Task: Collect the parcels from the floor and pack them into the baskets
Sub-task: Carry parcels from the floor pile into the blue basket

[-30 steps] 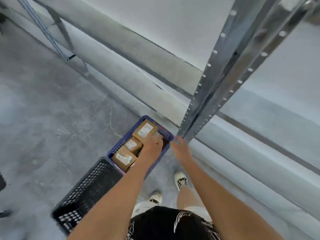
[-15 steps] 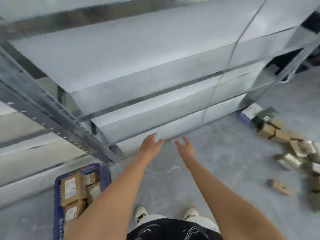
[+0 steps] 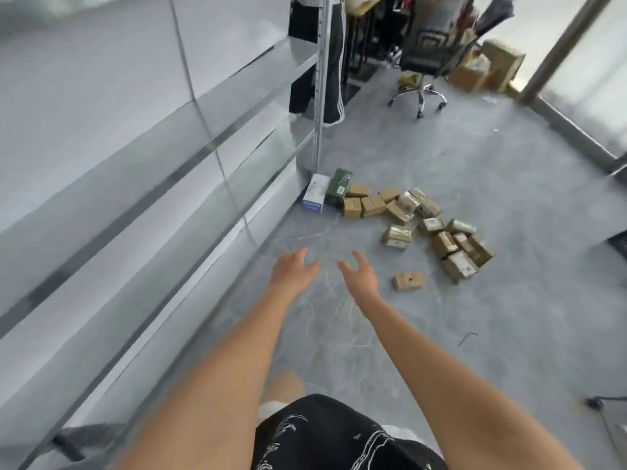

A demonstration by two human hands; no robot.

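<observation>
Roughly 17 brown parcels on floor; exact count unclear, overlapping. 1 green box. 1 white box. 1 office chair. 2 hands.

Both forearms cut off by the bottom edge, elbows out of view
Left hand and right hand softened by motion blur, fingers spread, nothing held
Labels on the parcels too small to read
Far parcels overlapping, so no sure count
Metal shelving smeared along the left, upper part lost past the frame
Standing person cropped above the legs by the top edge
Office chair cropped at the top, clutter behind it indistinct
Dark object at the right edge mostly out of frame
</observation>
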